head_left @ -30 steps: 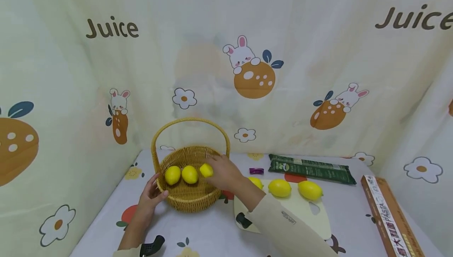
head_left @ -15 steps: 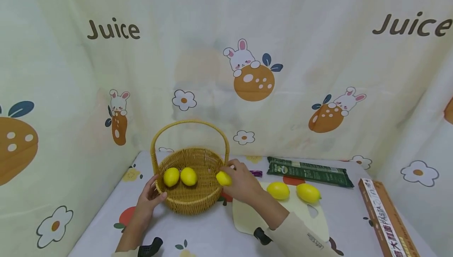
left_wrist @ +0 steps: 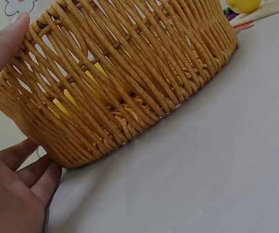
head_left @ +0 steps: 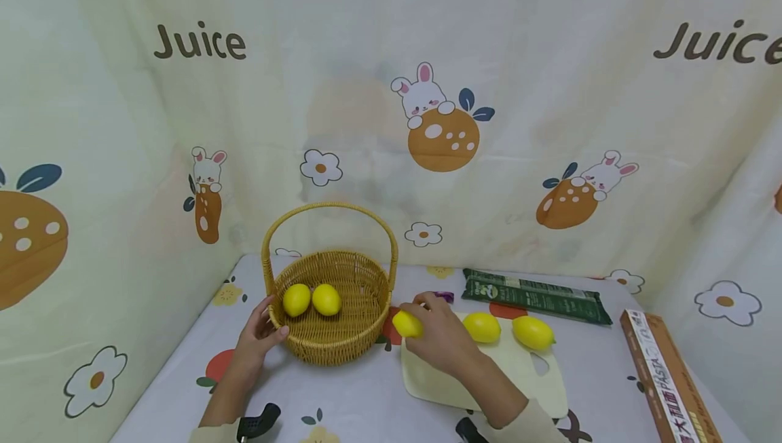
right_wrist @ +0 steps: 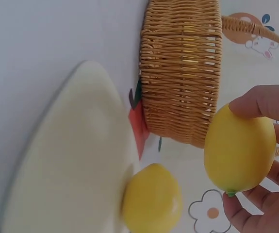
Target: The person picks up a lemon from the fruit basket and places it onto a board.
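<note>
My right hand (head_left: 444, 338) pinches a lemon (right_wrist: 241, 148) between thumb and fingers, its green tip showing in the right wrist view. In the head view this lemon appears at the left end of a cream cutting board (head_left: 436, 382). Two lemons (head_left: 326, 300) lie side by side in the left part of a wicker basket (head_left: 332, 351) with a tall arched handle. My left hand (head_left: 256, 341) grips the basket's left side, its thumb at the rim in the left wrist view. On the board sit further yellow lemons (head_left: 533, 332), partly hidden behind my right hand.
Behind the board lies a long green packet (head_left: 537, 296), with a small purple packet (head_left: 444, 296) to its left. A brown pasta box (head_left: 668, 375) is at the right edge of the table. A printed curtain (head_left: 354, 110) encloses the back and sides.
My right hand has carried its lemon out from over the basket, rightward to the cutting board. My left hand keeps its grip on the basket, which stays in place.
</note>
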Demonstrator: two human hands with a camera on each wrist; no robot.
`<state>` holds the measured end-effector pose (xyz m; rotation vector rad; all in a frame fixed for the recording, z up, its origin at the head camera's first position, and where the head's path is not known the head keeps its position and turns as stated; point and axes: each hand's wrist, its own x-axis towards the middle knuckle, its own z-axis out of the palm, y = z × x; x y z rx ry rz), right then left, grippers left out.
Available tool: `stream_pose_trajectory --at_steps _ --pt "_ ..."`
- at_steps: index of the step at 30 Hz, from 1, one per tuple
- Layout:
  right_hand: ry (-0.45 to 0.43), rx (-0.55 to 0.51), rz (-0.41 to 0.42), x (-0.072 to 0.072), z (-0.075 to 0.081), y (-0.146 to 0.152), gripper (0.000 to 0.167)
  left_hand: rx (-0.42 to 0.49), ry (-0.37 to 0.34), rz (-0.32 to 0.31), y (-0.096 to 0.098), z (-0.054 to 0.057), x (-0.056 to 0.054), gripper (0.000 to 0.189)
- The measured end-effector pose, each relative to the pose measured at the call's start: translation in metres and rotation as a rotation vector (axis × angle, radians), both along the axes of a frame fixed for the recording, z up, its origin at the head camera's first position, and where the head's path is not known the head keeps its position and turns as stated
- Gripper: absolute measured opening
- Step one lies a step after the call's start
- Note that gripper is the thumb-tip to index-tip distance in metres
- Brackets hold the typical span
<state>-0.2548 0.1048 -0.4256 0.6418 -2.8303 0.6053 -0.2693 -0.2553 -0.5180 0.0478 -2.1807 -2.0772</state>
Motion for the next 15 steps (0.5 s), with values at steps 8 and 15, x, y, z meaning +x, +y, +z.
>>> stream_pose_trajectory --at_steps 8,15 --pt "-0.033 0.02 -0.006 0.009 -0.02 0.012 0.052 -0.015 -0.016 0.008 0.001 0.004 0.001 0.078" --pt "-0.087 0.048 0.001 0.014 -0.027 0.019 0.054 -0.011 -0.014 0.0 0.001 0.005 0.004 0.078"
